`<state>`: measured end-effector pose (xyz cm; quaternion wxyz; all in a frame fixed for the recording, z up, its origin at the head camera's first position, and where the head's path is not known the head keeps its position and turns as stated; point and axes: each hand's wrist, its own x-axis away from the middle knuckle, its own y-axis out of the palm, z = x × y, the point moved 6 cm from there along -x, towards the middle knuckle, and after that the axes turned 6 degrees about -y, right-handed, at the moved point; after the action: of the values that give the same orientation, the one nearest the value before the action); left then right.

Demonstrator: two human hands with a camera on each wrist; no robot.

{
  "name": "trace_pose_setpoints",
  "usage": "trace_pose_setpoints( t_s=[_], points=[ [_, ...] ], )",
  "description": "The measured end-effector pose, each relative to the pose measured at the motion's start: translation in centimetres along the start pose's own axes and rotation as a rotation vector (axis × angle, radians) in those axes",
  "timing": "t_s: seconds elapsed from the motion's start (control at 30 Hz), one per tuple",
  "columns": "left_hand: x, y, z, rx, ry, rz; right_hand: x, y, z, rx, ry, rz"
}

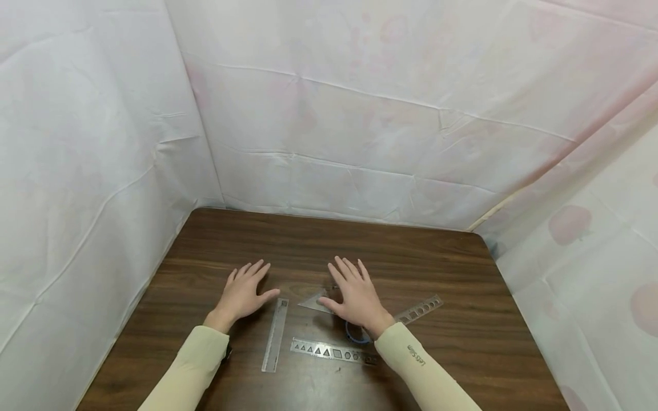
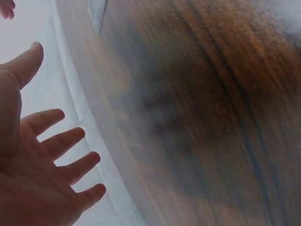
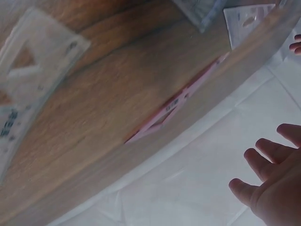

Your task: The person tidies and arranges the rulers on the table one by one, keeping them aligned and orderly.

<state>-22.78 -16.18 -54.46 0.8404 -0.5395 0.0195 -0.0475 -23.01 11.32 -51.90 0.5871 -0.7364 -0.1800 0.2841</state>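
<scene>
Fingers spread, my left hand (image 1: 243, 295) hovers palm down over the table's left half, holding nothing. Closest to its thumb is a clear straight ruler (image 1: 275, 335). My right hand (image 1: 354, 295) is likewise spread and bare, above a clear set square (image 1: 315, 302) that it partly covers. A blue curved piece (image 1: 357, 338) shows beneath the right wrist. In front lies a clear stencil ruler (image 1: 334, 351) with cut-out shapes, and another stencil ruler (image 1: 420, 309) with round holes sticks out to the right. The right wrist view shows a pink flat drawing piece (image 3: 192, 89) with a cut-out.
The brown wood-grain table (image 1: 452, 268) has rounded far corners. White sheeting (image 1: 329, 114) hangs behind it and on both sides, close to its edges. A ruler's tip (image 2: 97, 16) shows at the top of the left wrist view.
</scene>
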Motion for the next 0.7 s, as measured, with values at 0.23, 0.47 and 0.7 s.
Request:
trace_pose_setpoints(
  t_s=[0.23, 0.47, 0.7],
  points=[
    [0.3, 0.8, -0.2, -0.01, 0.017, -0.023, 0.1, 1.0, -1.9, 0.053, -0.076, -0.034],
    [0.6, 1.3, -0.2, -0.005, 0.025, -0.045, 0.3, 2.0, -4.1, 0.097, -0.148, -0.084],
    [0.8, 1.6, -0.1, 0.013, 0.038, -0.063, 0.2, 2.6, -6.2, 0.087, -0.182, -0.155]
  ],
)
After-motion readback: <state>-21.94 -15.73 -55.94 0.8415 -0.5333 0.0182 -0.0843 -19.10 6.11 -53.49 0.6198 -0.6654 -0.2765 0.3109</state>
